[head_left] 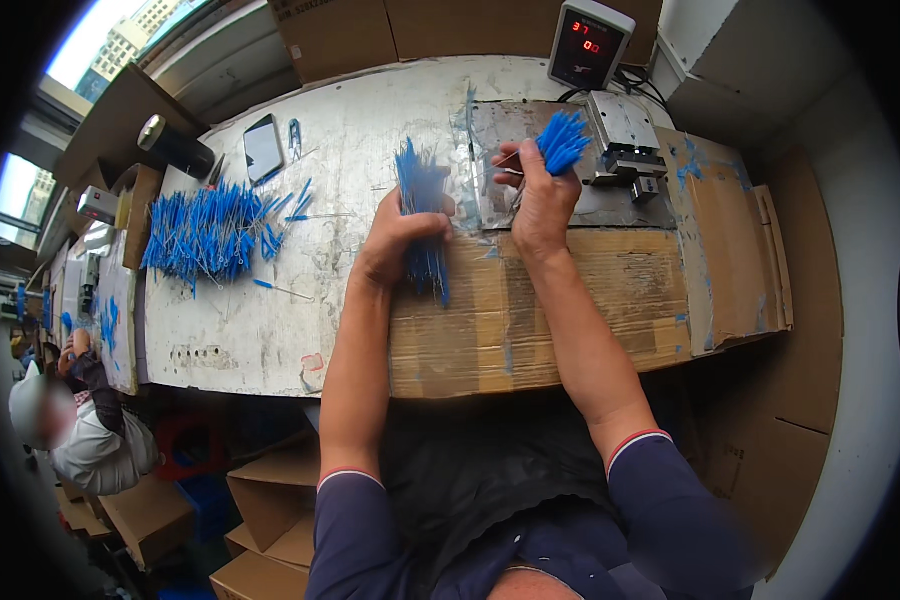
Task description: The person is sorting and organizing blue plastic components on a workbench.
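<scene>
My left hand (385, 238) is wrapped round an upright bundle of thin blue-ended wires (422, 188). Blue ends stick out above the thumb, and more blue and pale strands hang below the fingers. To its right, my right hand (547, 210) grips a second, tighter bunch of blue-ended wires (564, 142) whose blue tips fan out past the thumb. The pale wire shafts of this bunch are mostly hidden in the palm. A large pile of the same wires (205, 235) lies on the table left of my hands, with a few loose ones at its edge.
Beyond my right hand stands a metal press fixture (630, 145) on a steel plate, with a red-digit display box (590, 45) behind. A phone (263, 150), small snips (294, 140) and a dark cylinder (175, 145) lie far left. Cardboard (450, 350) covers the table's front. Another person (100, 430) sits at left.
</scene>
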`<state>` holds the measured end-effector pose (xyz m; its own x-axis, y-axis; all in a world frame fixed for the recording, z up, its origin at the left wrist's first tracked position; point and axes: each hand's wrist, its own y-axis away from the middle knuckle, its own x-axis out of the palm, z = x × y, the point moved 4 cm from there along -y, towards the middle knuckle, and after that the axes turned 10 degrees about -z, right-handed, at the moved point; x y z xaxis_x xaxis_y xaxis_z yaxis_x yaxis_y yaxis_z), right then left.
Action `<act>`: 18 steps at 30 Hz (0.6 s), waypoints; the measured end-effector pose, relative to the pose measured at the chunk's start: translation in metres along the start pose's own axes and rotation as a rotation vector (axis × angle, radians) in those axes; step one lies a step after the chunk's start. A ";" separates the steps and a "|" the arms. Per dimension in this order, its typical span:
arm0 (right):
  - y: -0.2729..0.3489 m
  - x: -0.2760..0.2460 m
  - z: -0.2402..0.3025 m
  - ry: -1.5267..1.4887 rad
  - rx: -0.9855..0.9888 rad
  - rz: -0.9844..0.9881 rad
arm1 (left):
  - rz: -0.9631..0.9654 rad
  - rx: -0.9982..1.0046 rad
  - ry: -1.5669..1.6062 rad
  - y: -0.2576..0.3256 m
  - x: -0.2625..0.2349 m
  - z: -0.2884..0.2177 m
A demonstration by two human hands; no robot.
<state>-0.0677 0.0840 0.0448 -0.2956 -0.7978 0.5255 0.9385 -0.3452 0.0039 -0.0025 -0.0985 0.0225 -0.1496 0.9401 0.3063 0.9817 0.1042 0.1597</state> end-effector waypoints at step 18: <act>0.052 0.019 -0.038 0.398 0.116 0.678 | 0.058 0.076 1.065 -0.020 -0.062 0.007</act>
<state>-0.0309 0.0321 0.0228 0.3256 -0.9400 0.1019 0.9430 0.3150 -0.1076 -0.0121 -0.1566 -0.0067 -0.0926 0.1806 0.9792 0.9899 0.1231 0.0709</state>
